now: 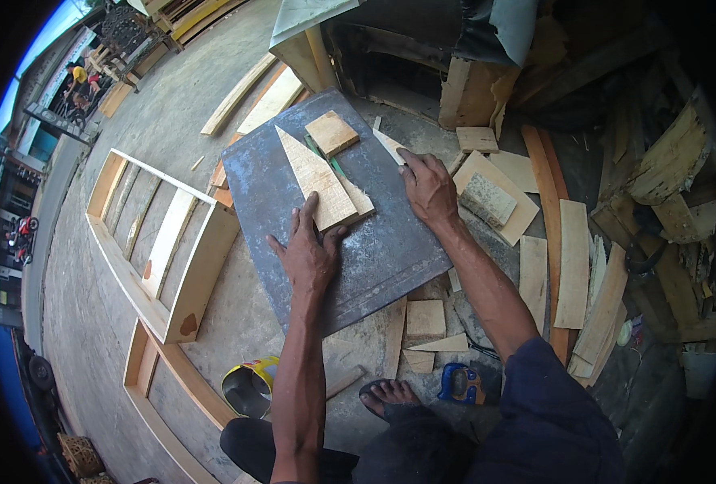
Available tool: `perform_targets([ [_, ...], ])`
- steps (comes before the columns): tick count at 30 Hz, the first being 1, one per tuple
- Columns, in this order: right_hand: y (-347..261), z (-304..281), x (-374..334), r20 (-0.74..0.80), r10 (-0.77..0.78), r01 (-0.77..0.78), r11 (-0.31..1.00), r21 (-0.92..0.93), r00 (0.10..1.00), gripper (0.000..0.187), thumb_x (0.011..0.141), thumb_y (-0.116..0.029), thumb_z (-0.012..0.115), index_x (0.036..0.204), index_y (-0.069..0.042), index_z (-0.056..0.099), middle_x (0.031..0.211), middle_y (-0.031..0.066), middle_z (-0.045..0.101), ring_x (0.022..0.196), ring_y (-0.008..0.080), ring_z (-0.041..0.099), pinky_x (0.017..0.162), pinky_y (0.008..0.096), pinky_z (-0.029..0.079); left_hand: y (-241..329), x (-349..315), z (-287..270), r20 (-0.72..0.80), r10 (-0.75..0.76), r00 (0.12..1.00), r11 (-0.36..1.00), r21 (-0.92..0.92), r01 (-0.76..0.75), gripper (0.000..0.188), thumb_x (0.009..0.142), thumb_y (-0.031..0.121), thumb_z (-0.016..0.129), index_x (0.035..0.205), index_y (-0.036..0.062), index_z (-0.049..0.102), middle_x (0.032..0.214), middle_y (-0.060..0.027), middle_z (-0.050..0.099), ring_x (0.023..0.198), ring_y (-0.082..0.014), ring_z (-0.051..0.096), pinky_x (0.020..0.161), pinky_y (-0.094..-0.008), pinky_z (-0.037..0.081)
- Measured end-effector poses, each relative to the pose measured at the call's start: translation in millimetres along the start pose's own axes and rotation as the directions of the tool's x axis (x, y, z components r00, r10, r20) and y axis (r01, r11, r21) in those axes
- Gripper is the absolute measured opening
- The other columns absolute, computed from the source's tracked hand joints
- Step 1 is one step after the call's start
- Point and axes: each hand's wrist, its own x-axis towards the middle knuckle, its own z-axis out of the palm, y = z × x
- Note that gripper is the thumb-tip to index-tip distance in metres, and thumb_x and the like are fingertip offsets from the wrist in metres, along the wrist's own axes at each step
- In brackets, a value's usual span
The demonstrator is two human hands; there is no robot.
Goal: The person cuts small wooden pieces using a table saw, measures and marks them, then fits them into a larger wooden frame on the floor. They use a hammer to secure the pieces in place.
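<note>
Left hand [308,252] fingers spread on wedge [318,179]; right hand [428,189] flat on board [390,250].

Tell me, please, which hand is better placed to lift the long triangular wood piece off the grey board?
Probably the left hand: its fingers already rest on the wide end of the triangular wood piece. The right hand lies flat on the grey board, apart from that piece, near the board's far edge.

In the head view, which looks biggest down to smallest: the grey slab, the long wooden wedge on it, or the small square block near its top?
1. Grey slab, by far the largest.
2. Wooden wedge, long and tapering, under the left hand.
3. Square block, smallest.
All three lie about equally far from the camera, so the order seems safe.
</note>
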Motion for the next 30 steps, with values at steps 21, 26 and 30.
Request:
perform_targets([
  [21, 9.2, 10.7, -1.9, -0.143, 0.087, -0.103, 0.989, -0.109, 0.986, 0.041, 0.098, -0.015, 0.059, 0.136, -0.001, 0.058, 0.133, 0.0221, 0.057, 0.123, 0.0424, 0.058, 0.104, 0.0503, 0.051, -1.4, 3.4, -2.4, -0.009, -0.004, 1.0, 1.0, 0.01, 0.004, 0.078, 0.093, 0.038, 0.078, 0.161, 0.0257, 0.04, 0.161, -0.0128, 0.052, 0.156, -0.0361, 0.039, 0.125, -0.0725, -0.001],
  [26, 8.8, 9.8, -2.3, -0.134, 0.089, -0.102, 0.99, -0.096, 0.987, 0.037, 0.1, -0.013, 0.055, 0.135, -0.001, 0.059, 0.132, 0.0224, 0.059, 0.123, 0.0423, 0.059, 0.105, 0.0498, 0.05, -0.1, 4.4, -3.9, -0.011, -0.009, 1.0, 1.0, 0.006, 0.009, 0.077, 0.094, 0.039, 0.077, 0.16, 0.0253, 0.041, 0.16, -0.0128, 0.053, 0.156, -0.034, 0.038, 0.127, -0.0697, -0.003],
  [30, 11.5, 11.2, -2.6, -0.138, 0.081, -0.094, 0.992, -0.086, 0.987, 0.036, 0.1, -0.012, 0.053, 0.134, -0.002, 0.06, 0.13, 0.0227, 0.059, 0.122, 0.0427, 0.059, 0.105, 0.05, 0.05, -0.2, 5.3, -3.8, -0.02, 0.003, 1.0, 1.0, -0.002, -0.003, 0.077, 0.093, 0.037, 0.078, 0.16, 0.0249, 0.041, 0.16, -0.013, 0.053, 0.155, -0.0355, 0.04, 0.126, -0.0713, -0.001],
])
